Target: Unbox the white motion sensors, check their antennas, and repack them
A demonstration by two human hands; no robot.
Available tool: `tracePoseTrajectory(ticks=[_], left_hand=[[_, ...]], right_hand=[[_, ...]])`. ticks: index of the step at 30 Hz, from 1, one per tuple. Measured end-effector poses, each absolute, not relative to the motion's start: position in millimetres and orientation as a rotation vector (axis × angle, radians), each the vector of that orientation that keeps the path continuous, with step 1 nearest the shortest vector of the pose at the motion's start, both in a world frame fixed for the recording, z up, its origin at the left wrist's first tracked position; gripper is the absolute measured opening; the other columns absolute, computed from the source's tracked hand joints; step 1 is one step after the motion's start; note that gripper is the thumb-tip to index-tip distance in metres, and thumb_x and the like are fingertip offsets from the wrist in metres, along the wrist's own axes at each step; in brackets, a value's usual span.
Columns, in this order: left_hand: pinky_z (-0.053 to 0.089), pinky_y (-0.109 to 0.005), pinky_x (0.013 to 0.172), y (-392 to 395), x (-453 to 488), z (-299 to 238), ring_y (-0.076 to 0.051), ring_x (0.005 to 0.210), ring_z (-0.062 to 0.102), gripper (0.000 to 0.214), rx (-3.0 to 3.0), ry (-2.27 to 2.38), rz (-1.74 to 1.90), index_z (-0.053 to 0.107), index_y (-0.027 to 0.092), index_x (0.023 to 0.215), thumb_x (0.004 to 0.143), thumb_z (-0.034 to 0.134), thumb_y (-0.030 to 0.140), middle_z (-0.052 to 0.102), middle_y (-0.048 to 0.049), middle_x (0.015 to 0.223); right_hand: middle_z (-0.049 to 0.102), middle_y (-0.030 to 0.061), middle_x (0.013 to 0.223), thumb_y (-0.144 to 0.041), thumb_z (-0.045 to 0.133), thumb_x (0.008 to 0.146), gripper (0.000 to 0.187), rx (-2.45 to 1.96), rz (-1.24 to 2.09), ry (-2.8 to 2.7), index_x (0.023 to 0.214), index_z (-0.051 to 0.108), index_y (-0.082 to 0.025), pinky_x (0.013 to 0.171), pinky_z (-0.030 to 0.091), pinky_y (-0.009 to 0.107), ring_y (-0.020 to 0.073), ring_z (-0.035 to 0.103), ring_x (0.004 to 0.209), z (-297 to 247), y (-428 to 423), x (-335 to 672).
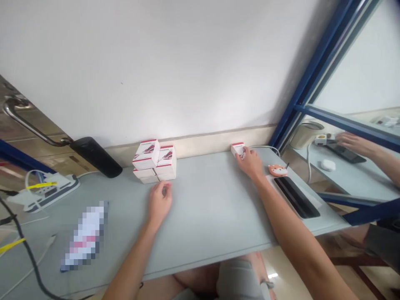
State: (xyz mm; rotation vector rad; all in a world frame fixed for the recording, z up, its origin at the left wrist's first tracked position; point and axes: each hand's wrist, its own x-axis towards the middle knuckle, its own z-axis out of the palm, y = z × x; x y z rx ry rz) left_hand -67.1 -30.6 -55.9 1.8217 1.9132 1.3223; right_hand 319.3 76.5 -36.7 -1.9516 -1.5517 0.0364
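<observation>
A stack of white boxes with red stripes point(155, 161) stands near the wall at the back of the grey table point(206, 216). My left hand point(160, 202) rests on the table just in front of the stack, fingers loosely curled, holding nothing. My right hand point(250, 161) reaches to the back right and grips a single white and red box point(237, 148) lying by the wall.
A black cylinder point(95, 156) lies at the back left, beside a white power strip point(46, 189) with cables. A phone point(295, 196) and an orange cartoon-shaped object point(277, 169) sit at the right. Beyond the blue frame point(315, 71), another person's hand point(353, 143) works at a neighbouring table.
</observation>
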Motion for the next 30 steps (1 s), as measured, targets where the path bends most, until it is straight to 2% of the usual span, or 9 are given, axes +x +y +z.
tracePoseTrajectory(ticks=[8, 12, 14, 17, 19, 22, 24, 26, 30], left_hand=[[0.051, -0.042, 0.099, -33, -62, -49, -0.030, 0.101, 0.067, 0.019, 1.925, 1.876, 1.198, 0.070, 0.025, 0.089, 0.088, 0.052, 0.029, 0.078, -0.0064, 0.094], [0.052, -0.043, 0.101, -33, -64, -50, -0.029, 0.102, 0.068, 0.018, 1.849, 1.895, 1.238, 0.070, 0.025, 0.092, 0.089, 0.053, 0.029, 0.076, -0.0066, 0.095], [0.052, -0.043, 0.102, -34, -61, -52, -0.028, 0.103, 0.069, 0.021, 1.798, 1.899, 1.282, 0.070, 0.024, 0.102, 0.090, 0.055, 0.030, 0.075, -0.0069, 0.099], [0.056, -0.041, 0.100, -33, -43, -54, -0.025, 0.102, 0.071, 0.036, 1.738, 1.832, 1.333, 0.063, 0.023, 0.128, 0.095, 0.056, 0.036, 0.073, -0.0085, 0.109], [0.059, -0.038, 0.097, -27, -22, -55, -0.022, 0.104, 0.073, 0.047, 1.733, 1.728, 1.333, 0.055, 0.022, 0.141, 0.098, 0.057, 0.041, 0.072, -0.0108, 0.119], [0.061, -0.040, 0.097, -9, 13, -49, -0.023, 0.111, 0.075, 0.072, 1.613, 1.488, 1.358, 0.037, 0.025, 0.158, 0.095, 0.066, 0.045, 0.073, -0.0136, 0.130], [0.065, -0.042, 0.087, 5, 30, -43, -0.026, 0.102, 0.078, 0.077, 1.404, 1.295, 1.407, 0.033, 0.023, 0.159, 0.095, 0.069, 0.047, 0.077, -0.0128, 0.119], [0.066, -0.044, 0.084, 18, 40, -38, -0.029, 0.099, 0.079, 0.071, 1.319, 1.193, 1.430, 0.041, 0.022, 0.154, 0.095, 0.070, 0.050, 0.078, -0.0131, 0.116], [0.056, -0.047, 0.112, 26, 44, -48, -0.032, 0.130, 0.068, 0.066, 1.608, 1.186, 1.457, 0.053, 0.023, 0.146, 0.088, 0.080, 0.040, 0.066, -0.0154, 0.145]], right_hand=[[0.074, 0.0158, 0.129, -0.056, 0.056, 0.099, 0.053, -1.723, 0.387, -1.599, 0.140, 0.065, -0.023, 0.101, 0.052, 0.045, 0.0329, 0.071, 0.110, -36, 77, 291], [0.075, 0.0125, 0.129, -0.063, 0.046, 0.102, 0.059, -1.473, 0.651, -1.618, 0.142, 0.062, -0.023, 0.094, 0.056, 0.038, 0.0266, 0.072, 0.104, -35, 67, 273], [0.074, 0.0134, 0.129, -0.065, 0.035, 0.106, 0.064, -1.344, 0.766, -1.616, 0.144, 0.059, -0.020, 0.092, 0.057, 0.037, 0.0252, 0.071, 0.106, -33, 62, 263], [0.073, 0.0140, 0.132, -0.067, 0.026, 0.108, 0.066, -1.199, 0.892, -1.599, 0.137, 0.062, -0.019, 0.104, 0.054, 0.041, 0.0258, 0.068, 0.116, -30, 53, 249], [0.073, 0.0129, 0.131, -0.068, 0.025, 0.109, 0.066, -1.129, 0.976, -1.596, 0.128, 0.067, -0.021, 0.110, 0.050, 0.043, 0.0264, 0.067, 0.120, -29, 48, 243], [0.078, 0.0095, 0.119, -0.071, 0.030, 0.107, 0.065, -1.040, 1.124, -1.630, 0.117, 0.072, -0.022, 0.105, 0.054, 0.043, 0.0263, 0.070, 0.111, -27, 42, 237], [0.079, 0.0081, 0.115, -0.074, 0.037, 0.105, 0.064, -0.977, 1.207, -1.658, 0.118, 0.073, -0.022, 0.101, 0.057, 0.042, 0.0257, 0.072, 0.106, -26, 39, 233], [0.077, 0.0092, 0.123, -0.076, 0.039, 0.104, 0.065, -0.915, 1.249, -1.656, 0.126, 0.070, -0.022, 0.102, 0.057, 0.042, 0.0257, 0.072, 0.109, -25, 37, 228], [0.068, 0.0135, 0.140, -0.075, 0.045, 0.102, 0.067, -0.896, 1.106, -1.557, 0.141, 0.059, -0.022, 0.111, 0.052, 0.044, 0.0275, 0.065, 0.127, -25, 37, 225]])
